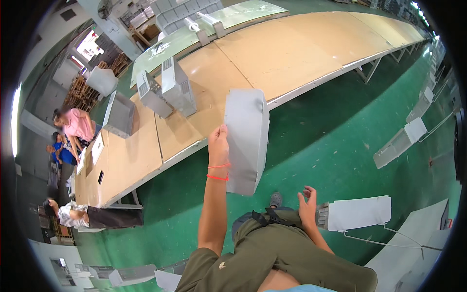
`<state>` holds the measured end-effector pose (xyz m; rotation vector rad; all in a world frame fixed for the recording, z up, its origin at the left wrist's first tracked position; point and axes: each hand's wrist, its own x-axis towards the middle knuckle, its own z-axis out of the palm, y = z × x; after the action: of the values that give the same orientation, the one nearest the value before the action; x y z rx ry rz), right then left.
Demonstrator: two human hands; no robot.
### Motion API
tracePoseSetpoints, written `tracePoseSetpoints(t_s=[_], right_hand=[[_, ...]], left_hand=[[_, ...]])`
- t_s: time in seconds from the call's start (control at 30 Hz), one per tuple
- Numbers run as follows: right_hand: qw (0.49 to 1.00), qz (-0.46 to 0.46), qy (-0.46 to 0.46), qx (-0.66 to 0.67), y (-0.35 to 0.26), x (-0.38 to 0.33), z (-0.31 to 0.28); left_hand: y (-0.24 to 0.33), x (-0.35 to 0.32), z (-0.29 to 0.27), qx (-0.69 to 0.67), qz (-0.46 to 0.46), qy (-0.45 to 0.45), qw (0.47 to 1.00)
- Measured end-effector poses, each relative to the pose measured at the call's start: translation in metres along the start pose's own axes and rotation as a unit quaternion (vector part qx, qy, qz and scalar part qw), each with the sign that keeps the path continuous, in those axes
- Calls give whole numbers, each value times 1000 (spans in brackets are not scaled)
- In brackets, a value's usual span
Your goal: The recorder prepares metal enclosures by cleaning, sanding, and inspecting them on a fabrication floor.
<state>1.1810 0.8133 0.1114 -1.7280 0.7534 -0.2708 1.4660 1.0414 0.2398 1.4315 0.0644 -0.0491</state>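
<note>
My left hand (218, 146) grips the left edge of a long grey sheet-metal housing (247, 141). It is held upright in front of me, beside the table's near edge. Red cords circle my left wrist. My right hand (307, 207) hangs low at my right side, fingers loosely bent and apart, with nothing visible in it. Close beside that hand is a light grey metal housing (360, 213) with a slatted end, hanging from thin wire hooks. Whether my right hand touches it, I cannot tell.
A long tan table (292, 44) runs across. On it stand two vented grey metal boxes (177, 87), another grey box (119, 115) and a dark phone (100, 177). People (78, 124) work at the far left. More housings (400, 143) hang on the right above the green floor (311, 141).
</note>
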Motion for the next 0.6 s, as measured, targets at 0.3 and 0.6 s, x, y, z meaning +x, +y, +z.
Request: tracePoseSetpoints(t_s=[0.3, 0.6], right_hand=[[988, 17, -136, 76, -1, 120, 49], [984, 90, -87, 129, 29, 297, 116]], left_hand=[[53, 98, 56, -44, 79, 53, 995], [36, 272, 74, -35, 152, 128, 979]])
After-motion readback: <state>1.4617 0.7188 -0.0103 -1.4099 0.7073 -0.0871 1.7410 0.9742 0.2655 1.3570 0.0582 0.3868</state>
